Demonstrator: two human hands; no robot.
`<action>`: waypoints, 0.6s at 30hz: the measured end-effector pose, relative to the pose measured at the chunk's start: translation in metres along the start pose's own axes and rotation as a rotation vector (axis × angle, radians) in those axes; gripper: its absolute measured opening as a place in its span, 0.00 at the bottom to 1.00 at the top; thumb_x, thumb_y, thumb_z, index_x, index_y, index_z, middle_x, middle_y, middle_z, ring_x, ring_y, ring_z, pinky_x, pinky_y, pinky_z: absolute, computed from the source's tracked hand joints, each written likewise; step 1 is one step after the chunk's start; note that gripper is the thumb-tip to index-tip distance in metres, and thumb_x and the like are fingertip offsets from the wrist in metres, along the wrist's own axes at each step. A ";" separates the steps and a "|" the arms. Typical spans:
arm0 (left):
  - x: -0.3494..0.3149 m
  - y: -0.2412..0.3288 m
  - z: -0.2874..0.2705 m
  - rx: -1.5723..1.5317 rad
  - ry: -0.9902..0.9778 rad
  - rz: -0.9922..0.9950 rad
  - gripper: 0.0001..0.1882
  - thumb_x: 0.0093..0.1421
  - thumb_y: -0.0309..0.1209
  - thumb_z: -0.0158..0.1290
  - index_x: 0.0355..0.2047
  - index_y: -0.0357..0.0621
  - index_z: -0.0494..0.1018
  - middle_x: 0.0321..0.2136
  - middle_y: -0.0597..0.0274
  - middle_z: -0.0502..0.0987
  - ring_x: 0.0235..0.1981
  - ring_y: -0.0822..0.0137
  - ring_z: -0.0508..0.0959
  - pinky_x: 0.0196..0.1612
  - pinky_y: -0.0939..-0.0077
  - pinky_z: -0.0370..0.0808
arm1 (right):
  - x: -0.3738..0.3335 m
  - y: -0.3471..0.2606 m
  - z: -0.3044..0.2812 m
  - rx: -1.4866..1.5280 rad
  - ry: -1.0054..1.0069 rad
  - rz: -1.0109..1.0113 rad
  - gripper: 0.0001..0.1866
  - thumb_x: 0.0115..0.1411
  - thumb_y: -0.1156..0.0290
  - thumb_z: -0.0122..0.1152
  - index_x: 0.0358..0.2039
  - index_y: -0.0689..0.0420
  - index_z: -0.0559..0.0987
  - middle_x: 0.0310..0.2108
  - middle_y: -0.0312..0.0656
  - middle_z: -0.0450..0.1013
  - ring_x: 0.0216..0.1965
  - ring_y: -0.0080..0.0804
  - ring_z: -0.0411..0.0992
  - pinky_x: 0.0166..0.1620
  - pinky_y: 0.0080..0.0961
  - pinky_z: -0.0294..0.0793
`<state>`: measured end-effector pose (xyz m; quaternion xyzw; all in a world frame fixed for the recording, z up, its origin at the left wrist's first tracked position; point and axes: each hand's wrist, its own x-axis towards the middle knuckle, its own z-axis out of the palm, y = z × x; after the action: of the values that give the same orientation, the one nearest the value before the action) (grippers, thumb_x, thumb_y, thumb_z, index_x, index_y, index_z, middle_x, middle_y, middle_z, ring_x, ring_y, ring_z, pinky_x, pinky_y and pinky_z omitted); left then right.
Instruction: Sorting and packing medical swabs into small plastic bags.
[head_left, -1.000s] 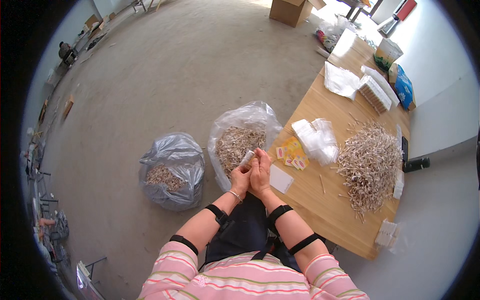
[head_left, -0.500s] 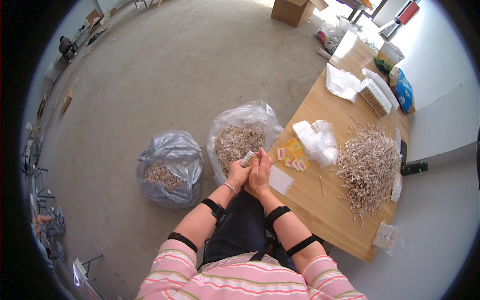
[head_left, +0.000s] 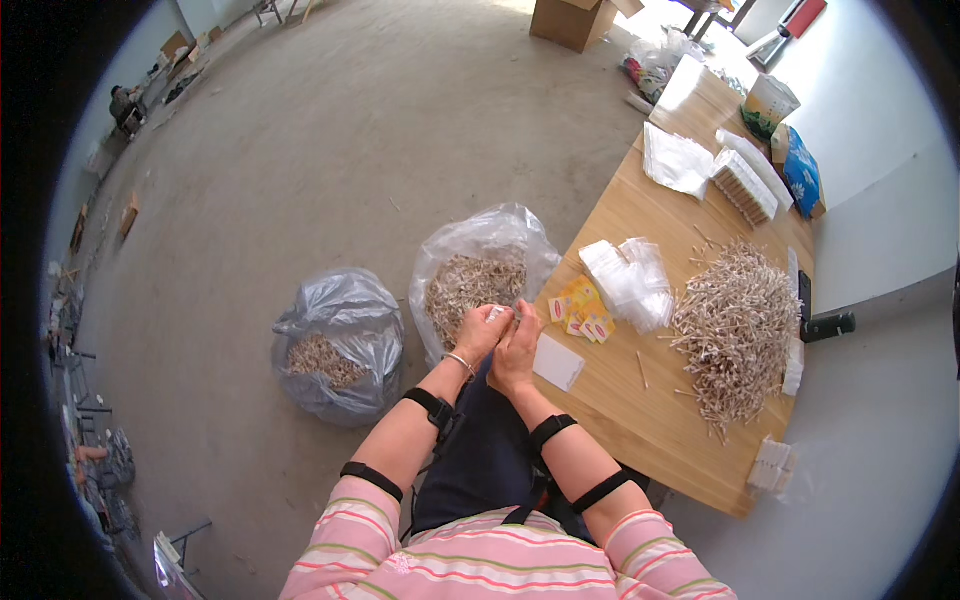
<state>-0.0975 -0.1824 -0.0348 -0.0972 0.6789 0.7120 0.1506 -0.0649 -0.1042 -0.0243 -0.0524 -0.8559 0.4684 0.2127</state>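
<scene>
Both hands meet at the near left edge of the pale wooden surface (head_left: pixel 640 420), above the person's lap. The left hand (head_left: pixel 478 332) and the right hand (head_left: pixel 517 350) are pressed close together, fingers curled, pinching between them a small pale packet (head_left: pixel 497 313) held just over the rim of the clear plastic bag of pale wooden sticks (head_left: pixel 478 280) that stands on the floor. Beside that bag, further left and just apart from it, sits a grey plastic bag with a smaller heap of sticks (head_left: pixel 335 345).

On the surface, a blank white card (head_left: pixel 558 362) lies just right of the hands. Beyond it is a cluster of small yellow and orange labels (head_left: pixel 580 312), then a loose pile of small clear plastic sleeves (head_left: pixel 630 282). A large heap of wooden sticks (head_left: pixel 735 328) fills the right side. A stack of small white cards (head_left: pixel 770 466) rests at the near right corner. Farther off lie a tray of bundled sticks (head_left: pixel 745 187), a flat clear plastic sheet (head_left: pixel 677 160), a blue packet (head_left: pixel 802 172) and a green and white carton (head_left: pixel 768 103). A brown cardboard box (head_left: pixel 575 20) stands on the floor at the far end.

Against half a second ago, the hands sit a little lower and nearer the body, and the packet is more hidden by the fingers; all else lies unchanged.
</scene>
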 end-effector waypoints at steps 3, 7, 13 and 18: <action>0.001 0.001 -0.004 0.068 -0.001 -0.031 0.10 0.59 0.33 0.55 0.33 0.38 0.76 0.27 0.65 0.78 0.26 0.78 0.73 0.28 0.80 0.71 | -0.002 -0.001 0.006 -0.002 0.027 -0.009 0.18 0.60 0.80 0.45 0.53 0.64 0.63 0.51 0.58 0.63 0.53 0.53 0.61 0.57 0.40 0.60; 0.003 -0.001 -0.006 -0.006 -0.005 -0.009 0.10 0.59 0.34 0.56 0.31 0.39 0.75 0.25 0.66 0.77 0.24 0.79 0.72 0.26 0.81 0.70 | -0.003 -0.001 0.011 -0.011 0.037 -0.006 0.20 0.60 0.78 0.45 0.53 0.65 0.62 0.56 0.59 0.59 0.59 0.55 0.56 0.61 0.40 0.55; -0.004 0.024 -0.029 0.073 0.073 0.141 0.08 0.59 0.32 0.56 0.29 0.40 0.74 0.24 0.72 0.74 0.24 0.82 0.69 0.25 0.85 0.67 | -0.003 -0.026 0.017 0.139 -0.073 -0.003 0.28 0.55 0.78 0.43 0.58 0.63 0.57 0.65 0.57 0.45 0.68 0.56 0.35 0.65 0.51 0.30; -0.027 0.063 -0.047 -0.011 0.173 0.281 0.10 0.58 0.36 0.57 0.29 0.41 0.75 0.23 0.72 0.73 0.25 0.81 0.69 0.28 0.82 0.69 | 0.008 -0.054 0.011 0.210 -0.056 -0.024 0.28 0.61 0.69 0.44 0.60 0.63 0.53 0.65 0.58 0.43 0.68 0.55 0.35 0.66 0.48 0.32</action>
<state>-0.0968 -0.2331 0.0306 -0.0630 0.6924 0.7187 -0.0099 -0.0710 -0.1405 0.0171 -0.0066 -0.8083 0.5543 0.1984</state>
